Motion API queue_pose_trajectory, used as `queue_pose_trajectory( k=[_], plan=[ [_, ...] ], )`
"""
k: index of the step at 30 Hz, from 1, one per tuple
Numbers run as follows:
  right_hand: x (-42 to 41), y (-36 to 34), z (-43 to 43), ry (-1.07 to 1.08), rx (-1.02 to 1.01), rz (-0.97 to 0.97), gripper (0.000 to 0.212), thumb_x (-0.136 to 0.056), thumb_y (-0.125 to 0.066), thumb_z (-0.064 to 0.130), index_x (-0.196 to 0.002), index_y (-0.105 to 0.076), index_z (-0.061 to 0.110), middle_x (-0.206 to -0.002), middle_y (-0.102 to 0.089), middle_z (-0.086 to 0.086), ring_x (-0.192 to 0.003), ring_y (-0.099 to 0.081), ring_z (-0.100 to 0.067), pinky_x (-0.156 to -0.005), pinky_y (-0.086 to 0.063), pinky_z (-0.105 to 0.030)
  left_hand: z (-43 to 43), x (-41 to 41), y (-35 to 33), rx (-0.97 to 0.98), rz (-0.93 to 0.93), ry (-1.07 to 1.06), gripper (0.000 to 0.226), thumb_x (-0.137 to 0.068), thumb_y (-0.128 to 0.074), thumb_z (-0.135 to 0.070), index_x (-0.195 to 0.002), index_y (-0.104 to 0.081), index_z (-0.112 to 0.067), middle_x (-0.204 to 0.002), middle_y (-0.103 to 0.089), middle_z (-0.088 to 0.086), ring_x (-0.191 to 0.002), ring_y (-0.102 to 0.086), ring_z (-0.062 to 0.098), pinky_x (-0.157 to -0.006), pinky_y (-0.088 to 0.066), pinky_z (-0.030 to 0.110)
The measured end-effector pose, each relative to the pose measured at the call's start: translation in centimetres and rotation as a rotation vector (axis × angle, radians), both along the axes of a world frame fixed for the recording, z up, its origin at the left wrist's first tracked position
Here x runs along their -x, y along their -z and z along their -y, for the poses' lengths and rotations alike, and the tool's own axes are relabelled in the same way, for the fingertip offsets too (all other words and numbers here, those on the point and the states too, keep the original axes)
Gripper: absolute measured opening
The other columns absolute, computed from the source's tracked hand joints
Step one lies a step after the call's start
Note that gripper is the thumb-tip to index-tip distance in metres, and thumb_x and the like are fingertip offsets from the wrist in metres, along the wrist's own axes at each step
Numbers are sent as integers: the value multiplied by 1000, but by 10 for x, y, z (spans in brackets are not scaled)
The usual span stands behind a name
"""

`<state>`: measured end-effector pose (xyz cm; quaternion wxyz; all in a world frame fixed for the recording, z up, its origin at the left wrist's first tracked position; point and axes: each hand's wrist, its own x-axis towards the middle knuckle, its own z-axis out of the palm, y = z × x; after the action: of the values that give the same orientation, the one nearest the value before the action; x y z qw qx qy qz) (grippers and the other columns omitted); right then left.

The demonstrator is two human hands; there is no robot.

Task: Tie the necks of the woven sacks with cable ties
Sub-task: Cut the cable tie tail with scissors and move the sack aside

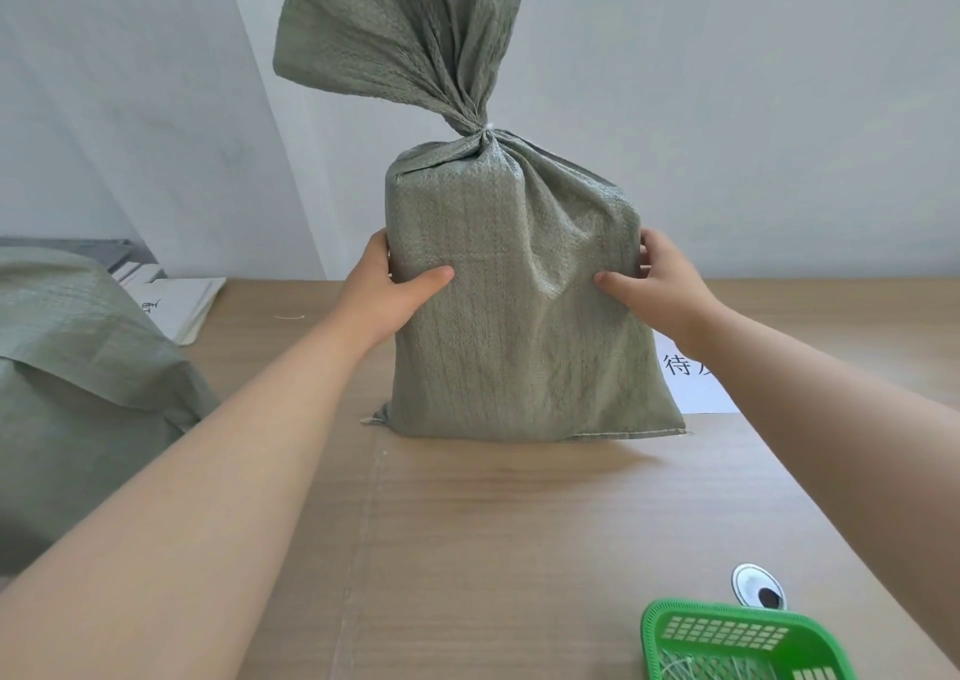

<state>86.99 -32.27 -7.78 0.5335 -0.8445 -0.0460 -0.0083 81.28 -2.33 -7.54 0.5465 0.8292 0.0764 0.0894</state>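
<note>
A woven sack (514, 326) of grey-green fabric stands upright on the wooden table (519, 549), around the middle of the surface towards the far edge. Its long axis is vertical, with the stitched bottom seam on the wood and the neck pointing up. A white cable tie (485, 127) cinches the neck, and above it the loose mouth fans up and to the left.

The left hand (387, 290) grips the sack's left side, thumb pressed flat on the front face and the other fingers curled round the far side, mostly hidden. The right hand (665, 290) holds the right side the same way, thumb on the front and fingers wrapped behind the edge.

A second sack (78, 367) lies at the left edge, with booklets (182, 305) beyond it. A printed sheet (696, 383) lies just right of the standing sack. At the near right corner sits a green basket (670, 622) holding pale cable ties (691, 671).
</note>
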Motion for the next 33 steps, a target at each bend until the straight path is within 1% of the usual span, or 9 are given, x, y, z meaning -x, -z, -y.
queue_pose_trajectory(
  k=[8, 12, 15, 19, 23, 26, 28, 30, 33],
  plan=[
    [-7, 5, 3, 1, 50, 1, 58, -82, -74, 30, -134, -48, 30, -113, -63, 10, -105, -64, -14, -95, -54, -47, -8, -7, 10, 14, -12, -1, 81, -82, -82, -36, -149, -38, -24, -135, -60, 3, -121, -60, 18, -102, -51, 39],
    [-7, 8, 3, 5, 80, 6, 67, -75, -76, 37, -135, -46, 32, -114, -62, 12, -107, -63, -15, -95, -54, -47, -9, -6, 11, 20, -10, -5, 94, -68, -82, -45, -149, -39, -25, -134, -61, 4, -119, -61, 17, -102, -52, 40],
    [-5, 8, 3, 12, 83, 14, 67, -77, -77, 34, -136, -45, 31, -115, -60, 13, -108, -62, -15, -96, -53, -46, -10, -5, 13, 26, -23, -8, 95, -65, -81, -47, -148, -39, -26, -134, -61, 4, -119, -61, 16, -102, -52, 40],
    [-1, 5, 4, 10, 91, 19, 73, -78, -78, 33, -141, -41, 30, -120, -59, 10, -108, -62, -11, -97, -53, -45, -11, -3, 16, 38, -31, 1, 84, -81, -84, -31, -150, -37, -25, -135, -59, 5, -114, -61, 12, -91, -51, 29],
    [9, -5, 8, 37, 176, 11, 91, -80, -77, 39, -153, -24, 27, -143, -45, 1, -129, -47, -17, -107, -43, -39, -8, 4, 12, 38, -34, 0, 81, -83, -83, -28, -150, -36, -26, -138, -57, 5, -110, -62, 10, -83, -49, 23],
    [23, -16, 12, 42, 227, 13, 94, -81, -77, 39, -155, -19, 26, -151, -37, -3, -137, -39, -18, -110, -37, -38, -7, 18, 6, 37, -53, 0, 91, -82, -83, -33, -154, -29, -28, -151, -46, 9, -122, -57, 19, -96, -47, 31],
    [36, -26, 12, 49, 234, 18, 95, -81, -78, 38, -155, -19, 26, -152, -36, -4, -140, -36, -16, -113, -36, -41, -6, 31, -1, 11, -76, -17, 99, -81, -83, -38, -158, -22, -29, -159, -35, 11, -130, -50, 22, -107, -42, 36],
    [52, -36, 10, 57, 224, 27, 94, -81, -78, 36, -155, -20, 25, -153, -36, -3, -141, -35, -16, -113, -36, -42, -5, 45, -6, 0, -81, -38, 103, -78, -84, -42, -158, -20, -29, -162, -30, 12, -141, -42, 24, -116, -37, 43],
    [86, -46, 7, 56, 178, 29, 92, -81, -78, 35, -154, -22, 27, -151, -37, -2, -138, -37, -15, -106, -40, -36, 2, 76, -15, 2, -89, -42, 113, -65, -84, -54, -157, -22, -31, -163, -29, 9, -148, -34, 22, -119, -34, 48]
  ],
)
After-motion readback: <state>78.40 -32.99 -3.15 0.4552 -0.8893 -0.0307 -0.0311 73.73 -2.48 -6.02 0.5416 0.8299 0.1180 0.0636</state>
